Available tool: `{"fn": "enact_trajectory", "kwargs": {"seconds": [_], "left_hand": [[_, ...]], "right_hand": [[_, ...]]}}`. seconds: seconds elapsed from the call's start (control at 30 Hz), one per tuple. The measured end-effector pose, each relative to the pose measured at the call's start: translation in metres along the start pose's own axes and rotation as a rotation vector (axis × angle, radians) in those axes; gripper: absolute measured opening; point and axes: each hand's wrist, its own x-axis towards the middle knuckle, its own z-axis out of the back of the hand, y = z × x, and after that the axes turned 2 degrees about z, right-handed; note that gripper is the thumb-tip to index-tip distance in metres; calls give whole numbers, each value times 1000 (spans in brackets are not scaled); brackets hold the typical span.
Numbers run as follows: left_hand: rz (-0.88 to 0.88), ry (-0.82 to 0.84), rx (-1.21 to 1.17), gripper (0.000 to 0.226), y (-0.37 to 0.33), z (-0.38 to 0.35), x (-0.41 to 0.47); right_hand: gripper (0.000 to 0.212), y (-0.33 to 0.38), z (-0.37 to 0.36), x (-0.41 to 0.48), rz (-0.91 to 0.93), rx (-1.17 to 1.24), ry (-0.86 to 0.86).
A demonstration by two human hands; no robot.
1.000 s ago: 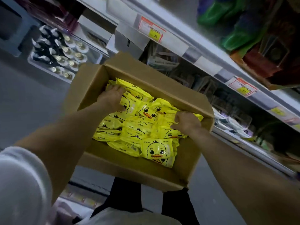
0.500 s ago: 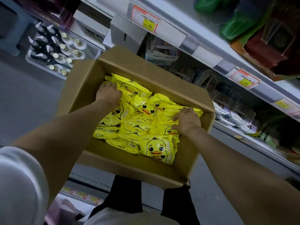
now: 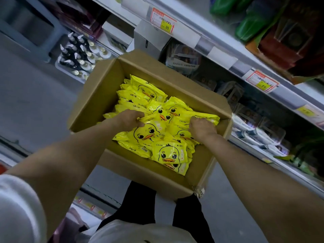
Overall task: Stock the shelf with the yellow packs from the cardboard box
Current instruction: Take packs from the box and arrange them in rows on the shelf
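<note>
Yellow packs fill a cardboard box; left hand and right hand grip some, ready to lift to the shelf.

One cardboard box, two hands in it: left hand and right hand. Yellow packs: well over a dozen showing, heaped up so no exact count from me. Two red price tags readable, 35 and 99. Bottles down left: a dozen-ish, too blurry to nail.
</note>
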Motion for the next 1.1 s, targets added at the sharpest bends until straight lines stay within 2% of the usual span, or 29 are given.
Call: {"fn": "enact_trajectory", "kwargs": {"seconds": [0.1,0.2,0.4,0.47,0.6,0.67,0.7,0.77,0.83,0.9,1.03,1.1], "left_hand": [[-3,-56,-61,37,-17,-5,-18],[-13,-148,-134,38,-46,1,-42],[-14,-350,-273,38,-129,23,-105],[-4,-390,-390,53,-159,28,-125],[17,-305,-537,95,-218,35,-162],[-24,-222,-585,102,-246,37,-172],[-53,-201,-599,95,-259,38,-175],[-151,-212,-532,65,-295,40,-188],[-208,-318,-375,41,-334,40,-204],[-233,-419,-283,44,-363,47,-212],[-266,-462,-200,36,-417,69,-232],[-320,-489,-168,28,-446,82,-245]], "right_hand": [[12,-12,9,-21,106,199,-29],[12,-23,30,-45,171,317,-142],[49,-64,87,-114,316,247,-386],[47,-85,108,-139,328,218,-456],[42,-128,148,-188,318,222,-616],[29,-153,165,-214,333,246,-718],[24,-161,172,-225,348,243,-755],[38,-177,181,-249,361,226,-789],[43,-197,188,-269,351,221,-813],[52,-221,199,-287,336,242,-860],[84,-267,227,-331,316,296,-952],[90,-287,239,-351,262,344,-986]]}}
